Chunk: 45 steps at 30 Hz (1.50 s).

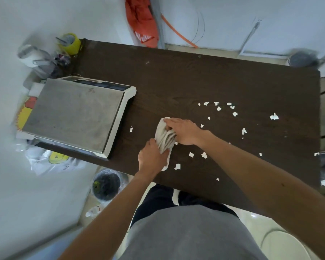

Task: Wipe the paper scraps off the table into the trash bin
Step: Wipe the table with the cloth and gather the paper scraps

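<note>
**Both hands on the cloth, scraps spread to my right**

My left hand [150,156] and right hand [184,131] are both on the white cloth [164,141], which lies bunched on the dark wooden table [176,76]. My left fingers are closed over its near end; my right hand presses down on the far end with fingers curled into the folds.

The near table edge runs just below my left wrist. Past that edge, down on the floor to my left, stands the trash bin [106,184], round, dark and lined with a clear bag. The strip of table between the cloth and that edge is bare, apart from one scrap just right of the cloth's near end. To my left a weighing scale [75,113] fills the left end of the table and overhangs its near edge. The far half of the table is open.

I count roughly twenty paper scraps [219,108], small and white. One lies alone between the scale and the cloth; the rest scatter to the right of my hands, a few reaching the right edge.

There are two hands, one cloth, one bin and one scale. The walls and floor are pale, and a yellow tape roll [70,43] sits at the far left corner.
</note>
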Each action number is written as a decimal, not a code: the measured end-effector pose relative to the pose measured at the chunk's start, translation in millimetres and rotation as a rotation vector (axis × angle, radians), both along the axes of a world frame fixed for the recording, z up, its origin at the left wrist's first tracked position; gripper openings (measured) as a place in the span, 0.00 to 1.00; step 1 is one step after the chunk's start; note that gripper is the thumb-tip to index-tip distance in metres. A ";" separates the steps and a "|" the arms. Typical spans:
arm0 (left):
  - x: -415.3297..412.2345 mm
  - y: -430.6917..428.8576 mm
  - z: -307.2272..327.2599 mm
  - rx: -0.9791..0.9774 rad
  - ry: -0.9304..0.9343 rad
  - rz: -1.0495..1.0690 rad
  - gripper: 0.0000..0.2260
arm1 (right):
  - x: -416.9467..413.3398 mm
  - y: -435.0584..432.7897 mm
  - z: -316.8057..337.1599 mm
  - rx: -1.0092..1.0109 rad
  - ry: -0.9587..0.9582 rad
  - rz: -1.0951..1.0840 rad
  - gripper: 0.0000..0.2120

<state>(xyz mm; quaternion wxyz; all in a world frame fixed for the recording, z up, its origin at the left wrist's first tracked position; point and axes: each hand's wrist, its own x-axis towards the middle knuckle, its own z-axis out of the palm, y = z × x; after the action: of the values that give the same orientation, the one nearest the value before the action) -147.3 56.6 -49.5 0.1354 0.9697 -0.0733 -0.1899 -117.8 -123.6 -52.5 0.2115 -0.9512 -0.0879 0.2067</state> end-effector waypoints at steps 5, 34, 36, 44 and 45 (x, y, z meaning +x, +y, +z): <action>-22.9 -25.5 -3.4 -0.072 0.017 0.012 0.22 | -22.5 -22.1 -2.4 -0.019 -0.007 -0.044 0.24; -18.2 82.8 0.5 -0.257 0.180 0.258 0.25 | -33.3 141.2 14.8 -0.188 -0.076 -0.020 0.28; -18.7 84.4 -0.6 -0.232 0.201 0.191 0.28 | -38.7 148.0 10.5 -0.183 -0.085 -0.064 0.28; -33.7 67.4 -8.0 -0.194 0.170 0.030 0.27 | -76.0 113.9 -7.6 -0.054 -0.003 -0.202 0.34; -36.1 61.5 -8.0 -0.192 0.174 0.019 0.27 | -80.6 107.7 -9.6 -0.051 0.003 -0.213 0.34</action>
<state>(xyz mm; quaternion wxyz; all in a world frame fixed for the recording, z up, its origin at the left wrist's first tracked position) -183.4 118.1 -57.5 0.2353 0.9326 -0.0701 -0.2644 -198.4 -15.9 -62.1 0.2082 -0.9599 0.0193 0.1866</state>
